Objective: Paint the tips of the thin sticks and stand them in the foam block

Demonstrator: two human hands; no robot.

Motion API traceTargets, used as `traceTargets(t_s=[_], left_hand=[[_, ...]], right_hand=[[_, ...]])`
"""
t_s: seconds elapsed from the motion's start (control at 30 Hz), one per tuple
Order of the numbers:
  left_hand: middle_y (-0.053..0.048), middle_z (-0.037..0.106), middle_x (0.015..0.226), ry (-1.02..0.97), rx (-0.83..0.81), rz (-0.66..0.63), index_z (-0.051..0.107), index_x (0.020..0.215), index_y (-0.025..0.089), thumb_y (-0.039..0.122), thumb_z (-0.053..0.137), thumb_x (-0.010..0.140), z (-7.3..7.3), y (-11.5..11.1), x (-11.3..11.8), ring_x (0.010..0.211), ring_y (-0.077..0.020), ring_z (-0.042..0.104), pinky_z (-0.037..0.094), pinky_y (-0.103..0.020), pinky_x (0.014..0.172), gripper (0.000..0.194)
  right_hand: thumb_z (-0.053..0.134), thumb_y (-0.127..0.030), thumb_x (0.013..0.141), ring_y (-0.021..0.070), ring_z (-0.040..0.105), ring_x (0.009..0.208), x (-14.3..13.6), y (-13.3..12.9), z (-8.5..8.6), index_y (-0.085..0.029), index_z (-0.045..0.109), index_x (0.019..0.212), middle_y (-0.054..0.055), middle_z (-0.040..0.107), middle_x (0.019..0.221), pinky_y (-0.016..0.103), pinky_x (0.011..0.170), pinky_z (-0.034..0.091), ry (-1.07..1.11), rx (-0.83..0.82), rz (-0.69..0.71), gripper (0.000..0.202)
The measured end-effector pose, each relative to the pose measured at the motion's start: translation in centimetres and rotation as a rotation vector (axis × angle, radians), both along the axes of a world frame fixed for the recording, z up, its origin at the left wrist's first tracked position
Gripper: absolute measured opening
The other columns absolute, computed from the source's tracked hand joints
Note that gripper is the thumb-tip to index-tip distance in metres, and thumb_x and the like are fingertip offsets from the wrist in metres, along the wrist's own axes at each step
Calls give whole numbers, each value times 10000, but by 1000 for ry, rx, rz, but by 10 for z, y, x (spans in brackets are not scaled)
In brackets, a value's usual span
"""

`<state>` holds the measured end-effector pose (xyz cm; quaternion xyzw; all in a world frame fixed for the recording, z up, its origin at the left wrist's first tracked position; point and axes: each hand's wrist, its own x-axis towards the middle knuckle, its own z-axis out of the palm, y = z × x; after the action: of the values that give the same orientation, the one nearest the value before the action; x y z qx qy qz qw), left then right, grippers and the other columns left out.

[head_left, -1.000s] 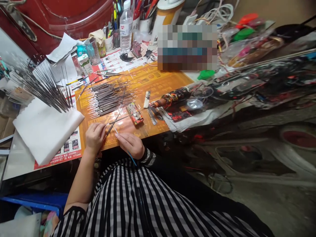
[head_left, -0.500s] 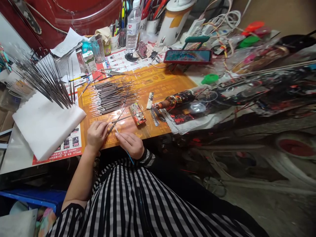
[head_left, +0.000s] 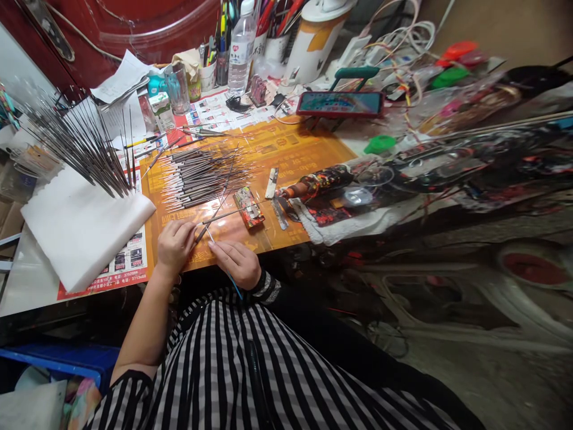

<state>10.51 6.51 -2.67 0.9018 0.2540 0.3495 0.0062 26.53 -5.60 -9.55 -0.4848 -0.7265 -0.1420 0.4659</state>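
Observation:
My left hand (head_left: 173,246) is closed at the front edge of the table, pinching a thin dark rod (head_left: 226,212) that points right. A second dark rod (head_left: 215,212) crosses it at a slant beside the fingertips; whether it is held or lying there I cannot tell. Close by on the right, my right hand (head_left: 240,266) is closed around a slim tool with a blue handle (head_left: 235,286), its pale end reaching toward the crossing rods. Just beyond both hands lies a pile of similar dark rods with pale ends (head_left: 201,176). A paint-smeared block (head_left: 249,207) rests right of them.
Dark rods (head_left: 96,155) stand stuck in a white foam block (head_left: 89,230) at left. A phone (head_left: 339,103) on a stand, a water bottle (head_left: 242,54) and a white canister (head_left: 313,45) are at the back. Paint-stained clutter (head_left: 331,179) and a cloth (head_left: 353,227) lie right.

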Motion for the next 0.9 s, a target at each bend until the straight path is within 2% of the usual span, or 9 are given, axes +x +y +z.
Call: traceTargets(t_s=[0.2, 0.43, 0.7, 0.9], left_hand=[[-63, 704, 901, -2, -15, -4, 679, 971, 190, 233, 542, 978, -1, 1, 0, 836, -167, 634, 508, -297, 799, 144], [-60, 700, 894, -10, -1, -5, 679, 972, 192, 240, 537, 980, -1, 0, 0, 832, -166, 636, 507, -294, 791, 150], [-65, 704, 900, 5, -51, 12, 689, 968, 201, 265, 523, 988, -2, 0, -1, 842, -171, 644, 512, -306, 802, 178], [-60, 700, 895, -13, -10, -6, 681, 976, 188, 237, 542, 981, 1, -1, 0, 830, -161, 633, 504, -286, 796, 148]], right_hand=[[543, -73, 958, 252, 682, 1119, 0, 0, 1, -119, 384, 1525, 158, 709, 1203, 392, 935, 601, 3, 15, 0, 590], [552, -88, 963, 249, 678, 1130, 1, 0, -1, -133, 477, 1471, 155, 708, 1207, 397, 942, 604, 30, -6, 19, 515], [571, -87, 956, 249, 678, 1132, 1, -1, 2, -128, 480, 1469, 150, 715, 1192, 400, 946, 606, 28, 12, 42, 522], [559, -78, 960, 256, 667, 1165, 1, -1, 0, -148, 536, 1432, 154, 696, 1238, 405, 970, 597, 37, -18, 53, 478]])
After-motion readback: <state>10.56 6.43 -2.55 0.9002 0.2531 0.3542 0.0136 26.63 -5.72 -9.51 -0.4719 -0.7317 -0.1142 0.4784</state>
